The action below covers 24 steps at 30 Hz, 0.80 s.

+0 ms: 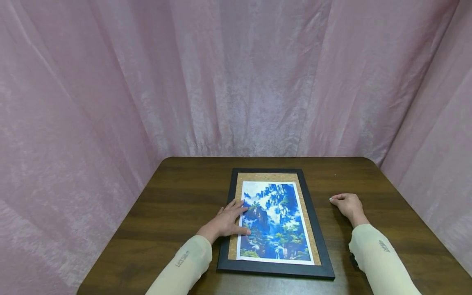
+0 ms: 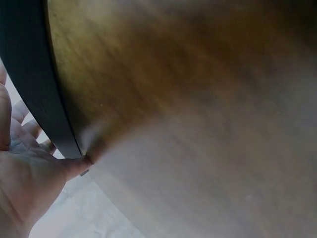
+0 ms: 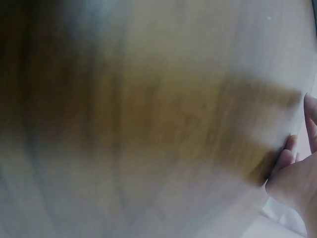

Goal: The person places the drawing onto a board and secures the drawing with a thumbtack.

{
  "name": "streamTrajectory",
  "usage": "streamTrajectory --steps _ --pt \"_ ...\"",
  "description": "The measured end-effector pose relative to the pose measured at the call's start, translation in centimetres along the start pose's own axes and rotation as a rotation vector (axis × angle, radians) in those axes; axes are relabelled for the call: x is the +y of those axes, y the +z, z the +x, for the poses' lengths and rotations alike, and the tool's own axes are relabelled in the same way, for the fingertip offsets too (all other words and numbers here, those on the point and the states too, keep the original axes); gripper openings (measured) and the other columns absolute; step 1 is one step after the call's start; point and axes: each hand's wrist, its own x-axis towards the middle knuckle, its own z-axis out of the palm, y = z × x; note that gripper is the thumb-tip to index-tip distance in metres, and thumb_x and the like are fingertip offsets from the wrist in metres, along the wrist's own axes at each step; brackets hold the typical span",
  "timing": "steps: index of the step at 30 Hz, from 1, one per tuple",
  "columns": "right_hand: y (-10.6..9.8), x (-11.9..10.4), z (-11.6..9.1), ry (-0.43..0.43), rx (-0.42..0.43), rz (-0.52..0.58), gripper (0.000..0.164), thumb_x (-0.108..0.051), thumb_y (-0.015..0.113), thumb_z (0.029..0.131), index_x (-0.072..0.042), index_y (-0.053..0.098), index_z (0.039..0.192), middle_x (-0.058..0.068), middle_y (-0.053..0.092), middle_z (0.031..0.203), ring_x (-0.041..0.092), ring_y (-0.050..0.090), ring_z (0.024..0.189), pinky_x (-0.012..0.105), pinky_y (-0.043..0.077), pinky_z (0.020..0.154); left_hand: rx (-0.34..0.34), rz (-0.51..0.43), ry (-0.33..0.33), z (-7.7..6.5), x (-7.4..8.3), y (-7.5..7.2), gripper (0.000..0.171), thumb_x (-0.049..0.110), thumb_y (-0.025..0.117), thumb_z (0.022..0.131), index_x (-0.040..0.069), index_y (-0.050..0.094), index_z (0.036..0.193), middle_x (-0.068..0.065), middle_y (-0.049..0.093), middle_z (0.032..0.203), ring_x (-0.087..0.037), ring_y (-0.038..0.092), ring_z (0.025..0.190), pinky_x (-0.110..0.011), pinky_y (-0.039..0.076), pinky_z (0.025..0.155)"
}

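A blue landscape print (image 1: 274, 223) with a white border lies on a cork board (image 1: 265, 177) in a black frame (image 1: 313, 209). My left hand (image 1: 226, 221) rests on the left side of the frame, fingers spread and fingertips over the print's left edge. In the left wrist view, the left hand (image 2: 29, 168) shows beside the black frame edge (image 2: 34, 69). Right of the frame, my right hand (image 1: 348, 205) is low over the table, its fingertips pinching a small white thing (image 1: 330, 199) too small to identify. The right wrist view shows only part of the right hand (image 3: 297, 173).
The brown wooden table (image 1: 166, 205) has rounded far corners. A tiny white speck (image 1: 335, 175) lies on it beyond the right hand. Pink curtains (image 1: 258, 82) hang behind the table and along both sides.
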Motion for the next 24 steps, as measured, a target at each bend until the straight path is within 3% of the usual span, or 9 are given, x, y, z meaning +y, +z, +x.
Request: streamTrajectory --steps 8,17,24 --pt "-0.18 -0.29 -0.05 0.027 0.081 0.013 0.034 -0.035 0.056 0.088 -0.005 0.069 0.099 0.021 0.055 0.117 0.040 0.046 0.106 0.050 0.035 0.087 0.001 -0.014 0.003 -0.06 0.09 0.02 0.085 0.066 0.058 0.072 0.024 0.033 0.141 0.001 0.012 0.151 -0.024 0.000 0.137 -0.059 0.008 0.102" --pt "0.04 -0.66 0.34 0.034 0.121 0.055 0.031 -0.035 0.057 0.087 -0.009 0.069 0.099 0.007 0.068 0.083 0.020 0.061 0.074 0.032 0.041 0.063 -0.007 -0.011 0.000 -0.12 0.09 -0.05 0.085 0.066 0.056 0.073 0.025 0.032 0.142 0.001 0.011 0.151 -0.023 -0.002 0.137 -0.058 0.007 0.103" --pt "-0.09 -0.96 0.31 0.048 0.132 0.126 0.033 -0.031 0.055 0.089 -0.009 0.065 0.112 0.011 0.067 0.094 0.017 0.064 0.075 0.029 0.042 0.063 -0.007 -0.019 -0.008 -0.06 0.06 0.03 0.086 0.067 0.057 0.071 0.025 0.032 0.142 0.002 0.011 0.151 -0.023 -0.002 0.137 -0.057 0.006 0.103"
